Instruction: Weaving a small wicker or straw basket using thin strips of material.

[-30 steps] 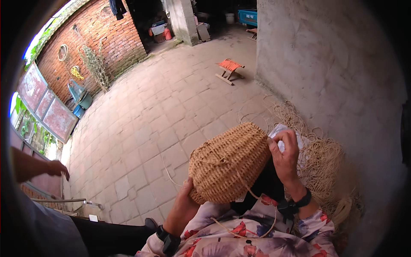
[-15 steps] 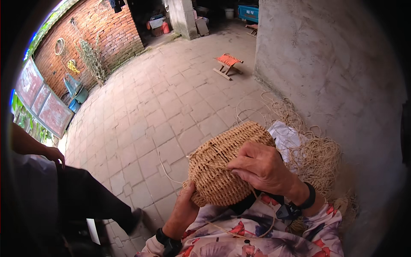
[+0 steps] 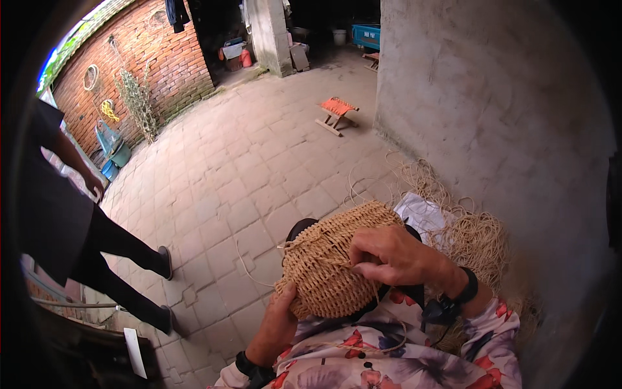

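Note:
A woven basket [image 3: 327, 275] of tan twisted cord rests on my lap, tilted, its ribbed side facing up. My left hand [image 3: 280, 321] grips its lower left edge, with the thumb on the weave and the other fingers hidden beneath. Over the upper right part, my right hand [image 3: 395, 256] is closed in a pinch at the surface, apparently on a strand of cord. A loose cord [image 3: 395, 343] trails from the basket across my flowered clothing. Another thin end sticks out past the left side.
A tangled heap of cord [image 3: 476, 240] and a white cloth [image 3: 421, 214] lie right of the basket, by the grey wall [image 3: 492, 97]. Farther off stands an orange-topped folding stool [image 3: 337, 113]. A person in dark clothes [image 3: 65, 214] stands at the left on the paved floor.
The person at the left has come upright, with both legs now showing. My view has shifted a little. Both my hands keep their places on the basket.

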Demonstrator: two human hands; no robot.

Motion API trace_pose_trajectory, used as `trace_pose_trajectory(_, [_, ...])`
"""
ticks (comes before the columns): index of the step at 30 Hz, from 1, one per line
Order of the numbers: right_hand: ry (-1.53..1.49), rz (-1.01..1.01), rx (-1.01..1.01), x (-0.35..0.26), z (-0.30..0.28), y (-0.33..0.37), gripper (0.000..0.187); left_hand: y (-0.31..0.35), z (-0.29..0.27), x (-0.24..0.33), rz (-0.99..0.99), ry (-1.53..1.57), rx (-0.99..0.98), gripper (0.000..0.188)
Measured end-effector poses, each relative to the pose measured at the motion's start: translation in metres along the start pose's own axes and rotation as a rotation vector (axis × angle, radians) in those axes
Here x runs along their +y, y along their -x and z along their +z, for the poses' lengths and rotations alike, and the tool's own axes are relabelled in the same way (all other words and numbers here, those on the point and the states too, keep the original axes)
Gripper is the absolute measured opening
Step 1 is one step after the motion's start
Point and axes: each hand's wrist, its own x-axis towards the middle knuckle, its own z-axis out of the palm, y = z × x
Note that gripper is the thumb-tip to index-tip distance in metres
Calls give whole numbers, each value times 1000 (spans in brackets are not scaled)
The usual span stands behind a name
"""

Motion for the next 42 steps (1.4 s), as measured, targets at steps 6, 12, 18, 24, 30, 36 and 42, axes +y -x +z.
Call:
trace_pose_trajectory(6, [254, -120, 288, -5, 18, -4, 13, 0, 10, 0, 33, -13, 61, 45])
trace_pose_trajectory(12, [521, -38, 406, -16, 23, -8, 13, -1, 14, -2, 141, 20, 130, 45])
trace_pose_trajectory(18, [272, -57, 421, -20, 23, -6, 13, -1, 16, -4, 304, 29, 206, 44])
trace_pose_trajectory(24, [214, -176, 546, -38, 15, 15, 25, 3, 13, 9, 324, 14, 99, 53])
trace_pose_trajectory(30, [392, -310, 559, -52, 18, 41, 35, 18, 29, 26, 289, 188, 4, 59])
trace_pose_trajectory(36, [473, -577, 612, -112, -1, 63, 31, 44, 17, 37, 135, -69, -75, 54])
trace_pose_trajectory(42, [104, -780, 603, -131, -7, 63, 28, 41, 14, 42, 110, -19, 1, 54])
